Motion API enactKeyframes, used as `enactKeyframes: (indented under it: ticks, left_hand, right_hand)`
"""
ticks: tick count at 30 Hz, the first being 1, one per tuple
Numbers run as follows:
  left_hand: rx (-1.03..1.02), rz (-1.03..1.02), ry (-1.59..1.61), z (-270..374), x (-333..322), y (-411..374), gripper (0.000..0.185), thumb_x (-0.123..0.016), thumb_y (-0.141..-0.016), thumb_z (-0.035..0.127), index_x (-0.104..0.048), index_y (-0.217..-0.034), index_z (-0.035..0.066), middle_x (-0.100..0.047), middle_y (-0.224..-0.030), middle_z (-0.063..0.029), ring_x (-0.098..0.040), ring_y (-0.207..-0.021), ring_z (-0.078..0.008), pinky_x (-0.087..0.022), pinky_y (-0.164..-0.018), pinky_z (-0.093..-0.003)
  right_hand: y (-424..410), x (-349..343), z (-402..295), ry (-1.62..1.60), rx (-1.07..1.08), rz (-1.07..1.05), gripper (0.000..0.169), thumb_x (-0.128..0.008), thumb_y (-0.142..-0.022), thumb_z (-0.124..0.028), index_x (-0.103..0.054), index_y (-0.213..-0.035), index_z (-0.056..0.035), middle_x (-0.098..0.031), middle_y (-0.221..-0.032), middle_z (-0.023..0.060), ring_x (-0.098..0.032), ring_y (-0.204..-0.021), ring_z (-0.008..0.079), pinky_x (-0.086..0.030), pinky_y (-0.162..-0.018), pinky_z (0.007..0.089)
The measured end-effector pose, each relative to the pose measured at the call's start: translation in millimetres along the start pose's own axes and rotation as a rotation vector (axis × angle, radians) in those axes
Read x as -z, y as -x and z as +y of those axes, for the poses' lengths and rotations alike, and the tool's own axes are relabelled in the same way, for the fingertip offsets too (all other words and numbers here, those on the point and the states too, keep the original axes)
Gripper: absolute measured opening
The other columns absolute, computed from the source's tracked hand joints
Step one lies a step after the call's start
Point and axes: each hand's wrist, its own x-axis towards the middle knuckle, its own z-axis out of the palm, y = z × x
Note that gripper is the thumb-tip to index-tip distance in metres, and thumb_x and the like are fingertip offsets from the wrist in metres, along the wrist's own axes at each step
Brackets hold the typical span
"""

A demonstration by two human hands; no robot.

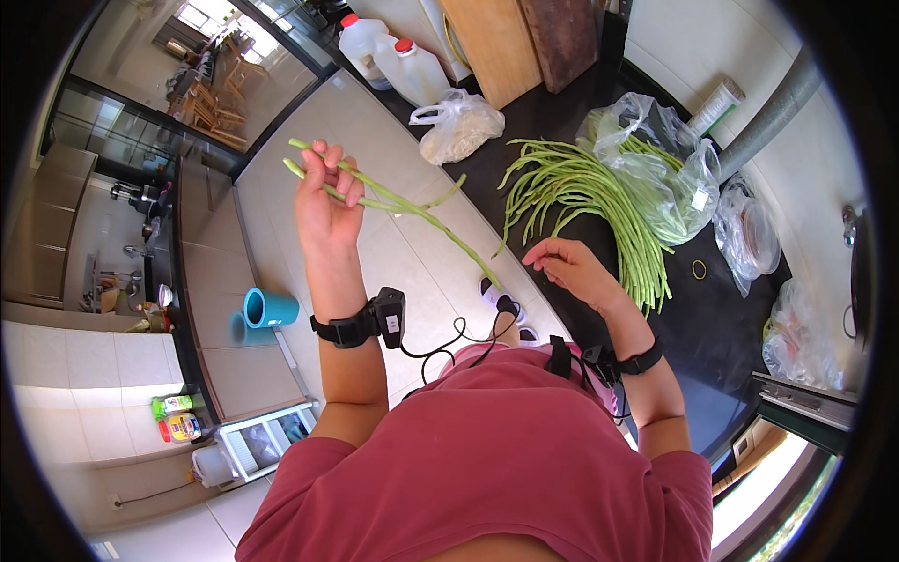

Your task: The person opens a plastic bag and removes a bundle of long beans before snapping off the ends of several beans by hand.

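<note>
Two long green yard-long beans (449, 232) are gripped between the thumb and fingers of my left hand (329, 190), raised over the tiled floor. They cross each other, and the longer one slants down toward the shoes. Over the black countertop's edge, my right hand (572, 270) is loosely bent and shows nothing between its fingers. Just beyond it a large bunch of long beans (604, 204) lies curved on the black countertop (709, 323). A clear plastic bag (660, 190) partly covers that bunch and has more beans inside. To its right lies a yellow rubber band (699, 270).
Wooden boards (495, 49) lean at the back, near red-capped plastic jugs (411, 74) and a knotted bag (460, 130). More plastic bags (748, 232) line the wall side. A blue bin (270, 308) stands left. Cables run between my wrist-worn devices.
</note>
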Motion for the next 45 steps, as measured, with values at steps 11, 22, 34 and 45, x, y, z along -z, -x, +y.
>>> enactKeyframes:
  ticks: [11, 22, 34, 45]
  left_hand:
    - [-0.012, -0.255, 0.247, -9.7, -21.4, 7.5, 0.009, -0.038, -0.096, 0.018, -0.045, -0.093, 0.013, -0.045, -0.074, 0.0034, -0.036, -0.062, -0.0148, -0.034, -0.052, -0.0281]
    - [0.024, -0.305, 0.337, -22.6, -27.3, 10.0, 0.019, -0.032, -0.099, 0.027, -0.046, -0.096, 0.014, -0.045, -0.077, 0.0029, -0.04, -0.063, -0.0152, -0.039, -0.051, -0.0282]
    - [0.083, -0.244, 0.316, -30.7, -35.4, 13.5, 0.01, -0.037, -0.096, 0.016, -0.045, -0.092, 0.013, -0.045, -0.075, 0.0022, -0.037, -0.061, -0.0142, -0.034, -0.049, -0.027]
    - [0.016, -0.22, 0.048, -33.2, -44.7, 18.5, 0.022, -0.034, -0.099, 0.031, -0.043, -0.093, 0.012, -0.043, -0.073, 0.0023, -0.039, -0.061, -0.0124, -0.039, -0.049, -0.0248]
  right_hand:
    - [-5.4, -55.1, -54.7, 0.048, 0.293, -0.026, 0.023, -0.056, -0.09, -0.016, -0.061, -0.108, -0.0013, -0.06, -0.082, 0.0005, -0.053, -0.074, 0.007, -0.043, -0.067, 0.0218]
    - [14.7, -69.3, -91.4, -0.239, 0.224, -0.173, 0.007, -0.061, -0.085, 0.0, -0.061, -0.091, 0.0011, -0.059, -0.089, 0.0032, -0.058, -0.086, 0.0093, -0.045, -0.076, 0.023]
    - [27.7, -67.6, -95.9, -0.33, 0.267, -0.225, 0.011, -0.06, -0.087, -0.005, -0.06, -0.097, -0.0002, -0.063, -0.087, 0.0038, -0.057, -0.082, 0.0063, -0.045, -0.072, 0.0203]
    - [20.6, -62.8, -95.2, -0.373, 0.104, -0.261, 0.02, -0.049, -0.09, -0.013, -0.06, -0.101, 0.0, -0.057, -0.074, 0.002, -0.031, -0.052, 0.0004, -0.023, -0.047, 0.0159]
